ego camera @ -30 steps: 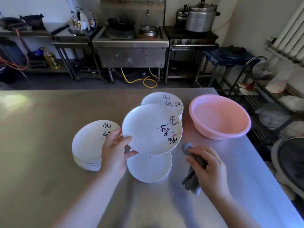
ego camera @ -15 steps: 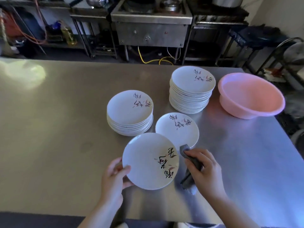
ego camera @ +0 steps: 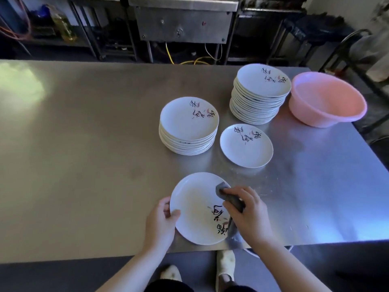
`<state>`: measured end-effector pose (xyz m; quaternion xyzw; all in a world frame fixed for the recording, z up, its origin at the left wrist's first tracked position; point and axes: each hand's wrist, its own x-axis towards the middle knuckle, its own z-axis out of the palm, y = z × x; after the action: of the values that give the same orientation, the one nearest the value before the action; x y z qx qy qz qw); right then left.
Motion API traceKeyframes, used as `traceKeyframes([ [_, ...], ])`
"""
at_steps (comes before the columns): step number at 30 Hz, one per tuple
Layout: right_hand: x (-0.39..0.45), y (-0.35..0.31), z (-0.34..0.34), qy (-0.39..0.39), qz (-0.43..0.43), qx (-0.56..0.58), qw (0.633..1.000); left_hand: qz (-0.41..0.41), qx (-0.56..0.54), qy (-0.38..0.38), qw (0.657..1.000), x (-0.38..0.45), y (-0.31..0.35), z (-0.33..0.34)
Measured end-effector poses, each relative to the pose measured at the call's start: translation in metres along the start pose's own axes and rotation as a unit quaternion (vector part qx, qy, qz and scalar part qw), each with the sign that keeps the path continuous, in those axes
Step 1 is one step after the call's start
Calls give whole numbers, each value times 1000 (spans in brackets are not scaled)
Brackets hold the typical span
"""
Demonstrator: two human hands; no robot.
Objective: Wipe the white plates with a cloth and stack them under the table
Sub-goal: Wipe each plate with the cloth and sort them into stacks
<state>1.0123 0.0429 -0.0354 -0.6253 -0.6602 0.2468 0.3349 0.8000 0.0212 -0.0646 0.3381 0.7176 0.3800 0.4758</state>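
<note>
My left hand [ego camera: 161, 224] grips the left rim of a white plate [ego camera: 195, 205] with dark lettering, held over the near edge of the steel table [ego camera: 84, 154]. My right hand [ego camera: 249, 216] holds a grey cloth [ego camera: 230, 199] and presses it onto the plate's right side. A single white plate [ego camera: 246, 145] lies flat on the table beyond. Behind it stand two stacks of plates, a lower stack [ego camera: 188, 125] on the left and a taller stack [ego camera: 260, 93] on the right.
A pink plastic basin [ego camera: 327, 100] stands at the table's far right corner. Past the far edge are steel kitchen stands and a yellow hose on the floor. My feet show under the near edge. A dark rack stands at the right.
The plate has come down and toward me, to the near table edge. My right hand has brought the cloth from beside the plate onto its face. The view has tilted down.
</note>
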Motion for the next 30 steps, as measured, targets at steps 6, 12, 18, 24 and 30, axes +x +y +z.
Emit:
traceKeyframes([
  [6,18,-2,-3,-26,17,-19,999,155,236,-110,953,9,9,-20],
  [12,24,10,22,-121,-60,-171,976,193,362,-157,898,15,3,-13],
  [18,41,-1,58,-105,-83,-148,980,190,406,-134,884,16,1,-11],
  [24,-3,16,46,-222,-264,-135,929,194,425,-124,875,13,0,-12],
  [30,29,37,35,-99,-131,-154,974,190,410,-126,883,12,0,-12],
])
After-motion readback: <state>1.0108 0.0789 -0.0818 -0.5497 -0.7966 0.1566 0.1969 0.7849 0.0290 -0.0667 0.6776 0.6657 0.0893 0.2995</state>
